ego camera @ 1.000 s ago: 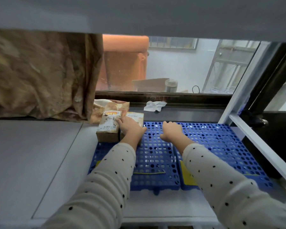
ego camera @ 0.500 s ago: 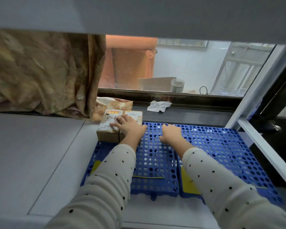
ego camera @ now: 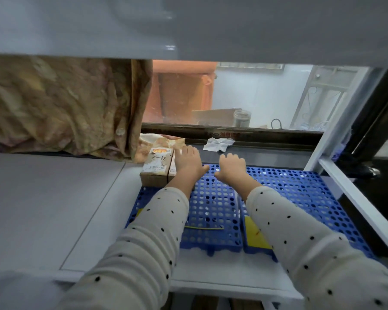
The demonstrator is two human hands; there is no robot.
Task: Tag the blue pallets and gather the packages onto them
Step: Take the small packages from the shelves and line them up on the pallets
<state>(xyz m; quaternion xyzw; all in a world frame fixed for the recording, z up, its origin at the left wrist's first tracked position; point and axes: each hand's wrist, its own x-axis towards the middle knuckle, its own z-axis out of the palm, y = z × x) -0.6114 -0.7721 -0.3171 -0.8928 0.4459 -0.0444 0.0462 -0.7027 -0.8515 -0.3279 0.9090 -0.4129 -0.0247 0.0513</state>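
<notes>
Two blue perforated pallets lie side by side on the white shelf, the left pallet and the right pallet. Each carries a yellow tag, the left tag thin and the right tag broad. Two brown packages stand at the left pallet's far left corner: the left package and the right package, mostly covered. My left hand rests flat on the right package, fingers straight. My right hand lies flat on the pallet's far edge, holding nothing.
A patterned curtain hangs at the left, with a snack bag behind the packages. Crumpled white paper lies on the window sill. A white frame bar slants along the right. A low white panel hangs overhead.
My left hand has slid from the packages' near side onto the top of the right package, farther back. My right hand has also moved toward the pallet's far edge. The packages stay put.
</notes>
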